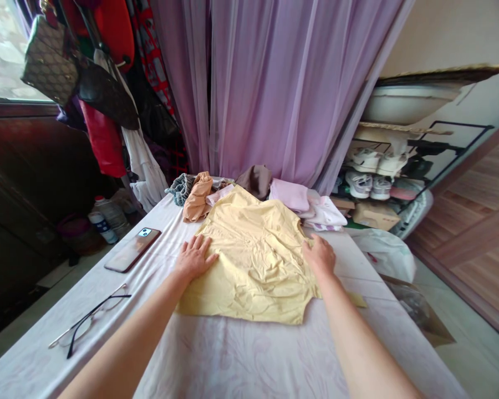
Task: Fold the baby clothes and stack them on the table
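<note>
A wrinkled pale yellow shirt [249, 260] lies spread on the cloth-covered table in front of me. My left hand [194, 257] rests flat on its left edge, fingers stretched out and apart. At the opposite edge, my right hand [319, 255] has its fingers curled in on the fabric, closed on the shirt's side. A small yellow strip [356, 300] of cloth shows beyond my right wrist. The far end of the shirt reaches a row of clothes, touching or nearly touching them.
Folded pink clothes [290, 195], a brown garment [254, 180] and an orange-tan bundle [197, 198] line the table's far edge. A phone [133, 250] and eyeglasses [92, 317] lie on the left. Shoes [368, 184] stand on a rack at right; bags [52, 61] hang at left.
</note>
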Motion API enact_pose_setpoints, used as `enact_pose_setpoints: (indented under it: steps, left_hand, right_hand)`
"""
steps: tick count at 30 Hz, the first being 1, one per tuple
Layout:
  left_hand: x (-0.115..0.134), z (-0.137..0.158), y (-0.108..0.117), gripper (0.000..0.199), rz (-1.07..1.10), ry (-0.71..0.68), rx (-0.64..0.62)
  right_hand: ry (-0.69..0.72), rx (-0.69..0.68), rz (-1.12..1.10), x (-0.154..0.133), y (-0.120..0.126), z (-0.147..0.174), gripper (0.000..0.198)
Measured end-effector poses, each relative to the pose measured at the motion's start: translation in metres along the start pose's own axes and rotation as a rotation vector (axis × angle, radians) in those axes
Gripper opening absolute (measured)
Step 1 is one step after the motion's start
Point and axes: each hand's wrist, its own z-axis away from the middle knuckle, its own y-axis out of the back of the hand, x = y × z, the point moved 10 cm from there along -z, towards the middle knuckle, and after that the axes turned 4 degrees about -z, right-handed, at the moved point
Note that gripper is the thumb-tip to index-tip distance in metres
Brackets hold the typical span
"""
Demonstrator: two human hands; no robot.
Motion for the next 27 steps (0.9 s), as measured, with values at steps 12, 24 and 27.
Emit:
enact_pose_setpoints:
  steps: [12, 24, 27]
  left_hand:
    - [-0.002, 0.001, 0.002, 0.068, 0.008, 0.028, 0.016]
    - [-0.005, -0.001, -0.002, 0.072, 0.038, 0.033, 0.043]
    - [-0.003, 0.001, 0.0, 0.066, 0.02, 0.034, 0.041]
  right_hand:
    - [0.169, -0.264, 0.149, 0.024, -0.033, -0.036, 0.034]
    - [0.26, 0.023, 0.038, -0.003, 0.013, -0.012, 0.038]
    - [0.527, -0.009, -0.162, -0.035, 0.012, 0.032, 0.027]
